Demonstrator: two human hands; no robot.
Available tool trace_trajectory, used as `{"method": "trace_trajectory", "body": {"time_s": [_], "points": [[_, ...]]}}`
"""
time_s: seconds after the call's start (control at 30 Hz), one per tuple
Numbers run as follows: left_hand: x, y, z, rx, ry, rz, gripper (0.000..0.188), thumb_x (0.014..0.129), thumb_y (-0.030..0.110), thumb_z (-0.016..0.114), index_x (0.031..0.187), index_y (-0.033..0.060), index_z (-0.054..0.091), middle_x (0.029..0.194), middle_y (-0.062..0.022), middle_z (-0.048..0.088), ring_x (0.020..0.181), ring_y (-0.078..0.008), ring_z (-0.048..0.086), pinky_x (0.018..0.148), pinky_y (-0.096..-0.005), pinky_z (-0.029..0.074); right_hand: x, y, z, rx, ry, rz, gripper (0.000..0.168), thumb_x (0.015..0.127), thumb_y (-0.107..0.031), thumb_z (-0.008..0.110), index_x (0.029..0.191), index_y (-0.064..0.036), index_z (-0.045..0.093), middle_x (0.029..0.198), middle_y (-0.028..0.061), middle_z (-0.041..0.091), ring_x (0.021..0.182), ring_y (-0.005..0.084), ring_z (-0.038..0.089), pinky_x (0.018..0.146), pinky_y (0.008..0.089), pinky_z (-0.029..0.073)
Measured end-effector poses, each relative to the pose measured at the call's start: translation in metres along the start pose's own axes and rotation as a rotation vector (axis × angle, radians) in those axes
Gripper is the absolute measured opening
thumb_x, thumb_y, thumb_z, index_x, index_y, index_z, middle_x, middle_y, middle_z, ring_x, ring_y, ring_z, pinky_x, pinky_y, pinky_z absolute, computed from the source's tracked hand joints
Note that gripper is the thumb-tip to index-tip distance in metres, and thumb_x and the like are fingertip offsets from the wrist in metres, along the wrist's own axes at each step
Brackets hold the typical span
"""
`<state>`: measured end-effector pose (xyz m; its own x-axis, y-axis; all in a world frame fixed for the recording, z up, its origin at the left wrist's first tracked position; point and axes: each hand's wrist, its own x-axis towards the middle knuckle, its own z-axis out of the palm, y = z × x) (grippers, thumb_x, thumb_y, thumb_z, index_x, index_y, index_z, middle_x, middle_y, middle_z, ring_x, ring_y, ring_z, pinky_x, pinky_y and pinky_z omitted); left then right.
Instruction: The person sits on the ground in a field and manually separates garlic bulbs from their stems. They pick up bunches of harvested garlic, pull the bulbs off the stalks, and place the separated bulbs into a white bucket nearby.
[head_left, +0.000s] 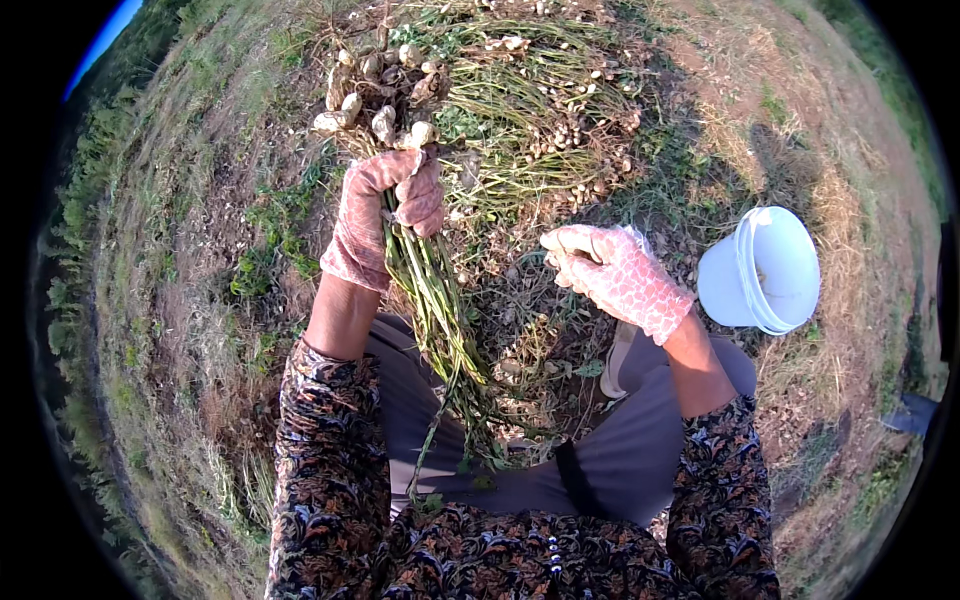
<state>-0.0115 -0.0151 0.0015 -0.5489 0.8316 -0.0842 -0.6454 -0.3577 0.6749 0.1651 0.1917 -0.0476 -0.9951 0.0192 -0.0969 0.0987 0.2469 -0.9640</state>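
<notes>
My left hand (390, 199), in a pink-patterned glove, grips a bunch of pulled peanut plants by the stems. Its root end with several pale peanut pods (382, 120) points up and away from me. Below the fist, the green stems (439, 300) hang down over my lap. My right hand (611, 270), gloved alike, hovers to the right of the bunch, apart from it. Its fingers are curled in towards the thumb; whether anything small lies between them is hidden. A white plastic bucket (724, 281) stands tilted just beyond my right wrist.
More pulled peanut plants (517, 97) lie in a heap on the ground ahead, their pods mostly towards the right. Dry leaves and plant litter (525, 300) cover the soil between my knees. Dry grass (840, 225) spreads past the bucket, and low green weeds (277, 232) grow at left.
</notes>
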Motion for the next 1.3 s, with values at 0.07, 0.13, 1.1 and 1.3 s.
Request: {"method": "trace_trajectory", "body": {"time_s": [0.07,0.13,1.1,1.3], "points": [[0.000,0.001,0.004,-0.050,-0.046,-0.008,0.021,0.090,0.014,0.050,0.071,0.0081,0.045,0.057,0.0001,0.042,0.042,-0.0112,0.039,0.042,-0.0281,0.036,-0.006,-0.009,0.005,-0.045,-0.103,0.045,0.029,0.090,-0.006,0.058,0.117,0.002,0.058,0.091,0.0074,0.066,0.080,0.0113,0.062,0.071,0.0260,0.051],[0.001,-0.001,0.005,-0.042,-0.074,0.021,0.024,0.090,0.015,0.050,0.067,0.0084,0.045,0.055,0.0001,0.041,0.041,-0.0119,0.038,0.042,-0.0287,0.036,-0.007,-0.015,0.012,-0.088,-0.167,0.049,0.031,0.088,-0.007,0.060,0.117,0.002,0.058,0.092,0.0093,0.067,0.079,0.0099,0.062,0.070,0.0269,0.050],[0.000,0.025,-0.018,-0.016,-0.114,0.154,0.013,0.093,0.014,0.050,0.083,0.0073,0.047,0.060,0.0029,0.041,0.045,-0.0075,0.039,0.043,-0.0249,0.036,-0.028,-0.011,0.005,0.532,-0.244,0.165,0.022,0.090,-0.007,0.053,0.110,0.002,0.059,0.081,0.0043,0.062,0.066,0.0121,0.064,0.054,0.0215,0.052],[0.003,0.026,-0.005,-0.053,-0.153,0.186,0.012,0.092,0.015,0.051,0.084,0.0069,0.049,0.061,0.0019,0.043,0.046,-0.0087,0.041,0.044,-0.0256,0.037,-0.024,-0.008,0.029,0.320,-0.390,0.411,0.037,0.091,-0.027,0.061,0.120,-0.005,0.055,0.078,-0.0010,0.060,0.057,0.0054,0.058,0.044,0.0209,0.048]]}}
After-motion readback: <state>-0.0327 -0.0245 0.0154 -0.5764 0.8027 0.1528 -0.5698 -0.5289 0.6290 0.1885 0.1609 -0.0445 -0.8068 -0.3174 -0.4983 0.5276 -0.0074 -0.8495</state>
